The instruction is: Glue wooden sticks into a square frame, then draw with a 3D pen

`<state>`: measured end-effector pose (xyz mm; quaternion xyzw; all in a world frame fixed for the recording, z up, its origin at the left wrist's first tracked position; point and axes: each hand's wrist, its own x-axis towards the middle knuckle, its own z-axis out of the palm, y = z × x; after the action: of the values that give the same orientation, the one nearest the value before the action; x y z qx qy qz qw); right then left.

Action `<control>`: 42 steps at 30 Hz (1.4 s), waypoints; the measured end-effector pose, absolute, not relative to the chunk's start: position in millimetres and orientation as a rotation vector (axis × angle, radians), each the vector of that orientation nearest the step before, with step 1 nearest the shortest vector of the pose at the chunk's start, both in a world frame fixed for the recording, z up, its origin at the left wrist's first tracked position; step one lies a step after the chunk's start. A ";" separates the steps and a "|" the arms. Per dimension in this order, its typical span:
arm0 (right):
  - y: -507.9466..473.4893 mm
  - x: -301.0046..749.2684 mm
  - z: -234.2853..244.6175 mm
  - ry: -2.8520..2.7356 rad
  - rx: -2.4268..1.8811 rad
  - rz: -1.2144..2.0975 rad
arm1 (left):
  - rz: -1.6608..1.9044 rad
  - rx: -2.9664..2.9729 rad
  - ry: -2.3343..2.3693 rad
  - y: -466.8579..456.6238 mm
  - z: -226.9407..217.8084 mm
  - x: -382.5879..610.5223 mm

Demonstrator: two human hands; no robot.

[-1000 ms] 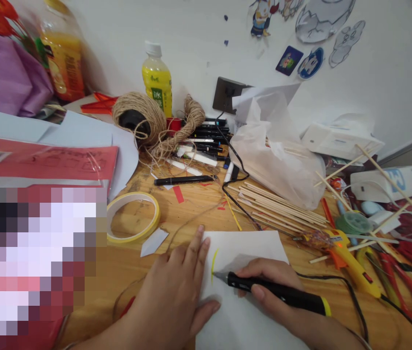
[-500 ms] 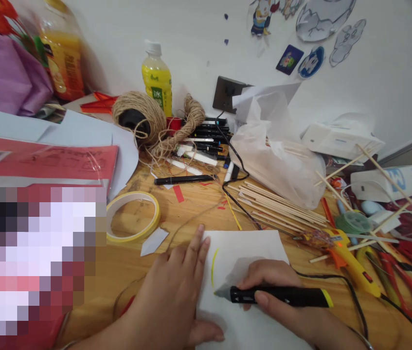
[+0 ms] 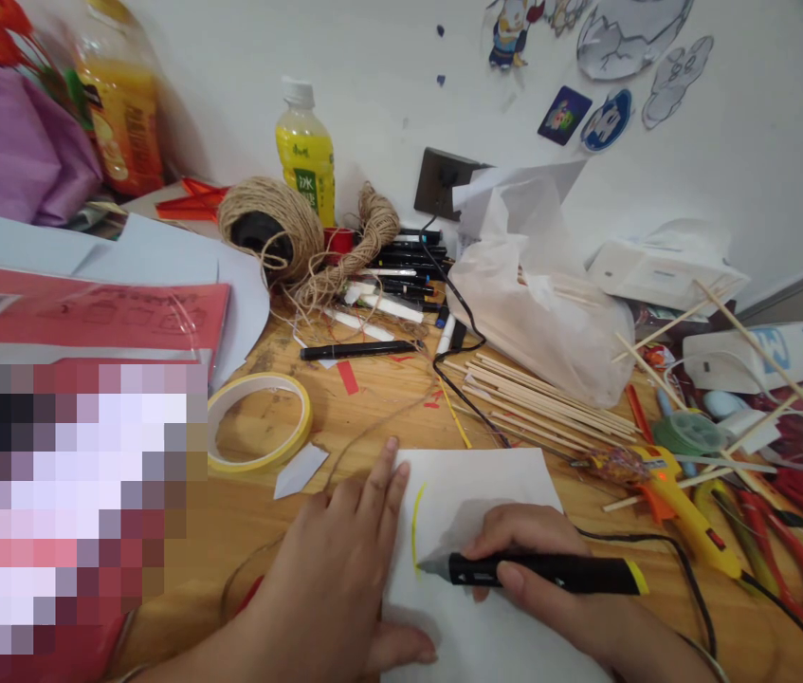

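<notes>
A sheet of white paper (image 3: 493, 479) lies on the wooden table in front of me. My left hand (image 3: 344, 550) rests flat on its left edge, fingers stretched out and thumb spread to the right. In my right hand (image 3: 533, 550) is a black marker (image 3: 578, 573) with a yellow end, held almost level. Its grey tip touches the paper at the lower end of a thin curved yellow line (image 3: 414, 526). The fingertips under the marker are partly hidden.
Left of the paper lie a roll of yellow tape (image 3: 307, 427) and a paper scrap (image 3: 301, 470). Wooden sticks (image 3: 550, 398) lie behind it. A yellow glue gun (image 3: 692, 517) with a black cord and red-handled scissors (image 3: 792, 560) are at right. Twine (image 3: 273, 223) and markers (image 3: 408, 256) sit farther back.
The marker and my right hand have shifted very slightly upward, with the tip staying at the line's lower end. My left hand has kept its place.
</notes>
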<state>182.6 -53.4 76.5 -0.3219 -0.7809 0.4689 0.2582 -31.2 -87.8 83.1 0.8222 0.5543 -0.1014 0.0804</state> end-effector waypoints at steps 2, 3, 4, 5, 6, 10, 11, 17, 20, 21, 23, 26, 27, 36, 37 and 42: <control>-53.8 182.8 75.5 -2.113 -0.867 1.260 | -0.311 2.467 1.659 -87.8 83.1 -31.4; -53.9 183.0 75.3 -2.118 -0.860 1.261 | -0.312 2.472 1.661 -87.9 83.0 -31.5; -53.8 183.3 75.3 -2.124 -0.854 1.273 | -0.310 2.475 1.664 -87.9 83.0 -31.5; -53.6 183.6 75.5 -2.124 -0.847 1.294 | -0.306 2.479 1.666 -88.0 83.0 -31.5; -53.2 183.9 75.9 -2.118 -0.838 1.325 | -0.300 2.481 1.667 -88.0 83.0 -31.4; -52.0 183.8 77.2 -2.074 -0.834 1.412 | -0.314 2.459 1.656 -86.6 84.5 -30.9; -51.8 183.7 77.0 -2.076 -0.841 1.408 | -0.326 2.448 1.653 -86.1 84.9 -30.7; -52.0 186.2 69.3 -2.016 -0.804 1.464 | -0.319 2.428 1.653 -86.0 83.0 -30.2; -52.3 187.5 68.1 -1.944 -0.799 1.526 | -0.314 2.438 1.658 -87.2 81.9 -30.5; -52.3 187.4 68.8 -1.940 -0.801 1.531 | -0.314 2.437 1.661 -87.4 82.1 -30.6; -52.1 186.8 70.6 -1.958 -0.809 1.522 | -0.319 2.426 1.659 -87.1 83.0 -30.5; -51.5 187.2 69.7 -1.963 -0.811 1.514 | -0.338 2.407 1.650 -85.8 84.3 -29.9; -51.4 187.8 68.2 -1.945 -0.802 1.521 | -0.339 2.405 1.649 -85.4 84.3 -29.7; -51.2 191.9 64.1 -1.956 -0.796 1.502 | -0.317 2.427 1.649 -86.4 81.9 -30.0; -51.0 192.5 63.6 -1.962 -0.796 1.500 | -0.320 2.428 1.649 -86.2 81.9 -30.0; -51.4 193.2 57.8 -1.643 -0.800 1.660 | -0.319 2.426 1.651 -85.6 81.9 -30.6</control>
<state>193.2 -51.4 57.8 -0.3059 -0.6281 0.6348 0.3301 -30.6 -85.6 81.9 0.8182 0.5569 -0.1077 0.0945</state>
